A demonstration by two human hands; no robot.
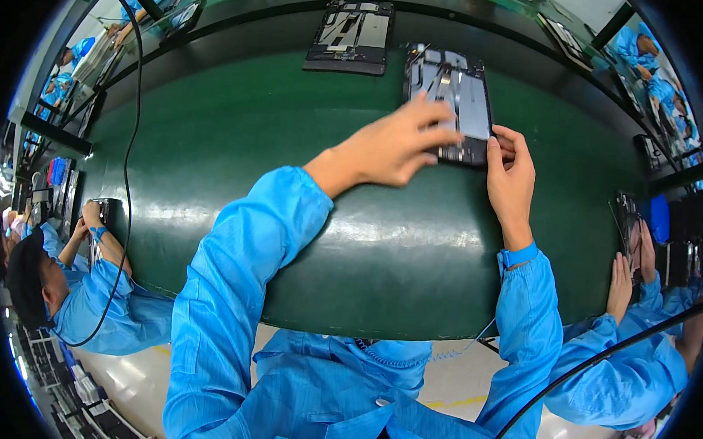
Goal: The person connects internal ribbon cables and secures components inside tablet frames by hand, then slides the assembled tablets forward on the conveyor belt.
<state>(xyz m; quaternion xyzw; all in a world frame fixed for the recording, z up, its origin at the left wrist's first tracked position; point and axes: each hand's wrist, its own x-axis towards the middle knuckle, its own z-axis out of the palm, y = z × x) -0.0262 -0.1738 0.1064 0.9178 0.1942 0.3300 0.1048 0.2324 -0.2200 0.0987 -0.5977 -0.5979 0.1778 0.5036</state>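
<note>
An opened tablet [471, 107], its silver battery panels and dark circuit parts bared, lies at the far side of the green work surface, right of the middle. My left hand [396, 147] is over its left lower part, palm down, with the fingers apart and slightly blurred; nothing shows in them. Whether those fingertips touch the tablet I cannot tell. At the tablet's lower right edge, my right hand [512, 169] has thumb and fingers closed on the rim. A blue strap [518, 255] circles my right wrist.
A second opened tablet [349, 35] lies farther back, to the left. The green table [380, 275] stretches toward me, below a dark shelf rail [254, 21]. A black cable [135, 127] hangs at the left, another [594, 363] crosses lower right. Co-workers sit at both sides, handling devices.
</note>
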